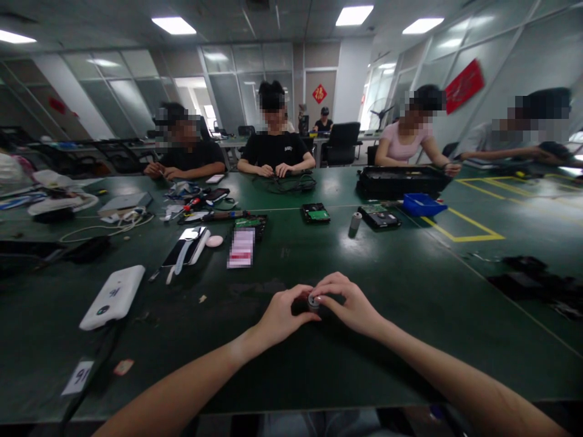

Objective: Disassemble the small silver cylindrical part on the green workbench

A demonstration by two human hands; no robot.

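Note:
A small grey metal cylinder (313, 301) stands upright on the green table in front of me, its round top facing up. My left hand (283, 312) is closed around its left side, thumb in front and fingers behind. My right hand (350, 303) curls in from the right, with its thumb and fingertips at the cylinder's top edge. Most of the cylinder's side is hidden by my fingers. A similar cylinder (356, 221) stands farther back on the table.
Beyond my hands lie a lit phone (241, 249), hard drives (315, 212), a blue bin (423, 205) and a black case (405, 182). At left are a white device (113, 297) and a power bank with a strap (186, 246). Several people sit across the table (410, 285).

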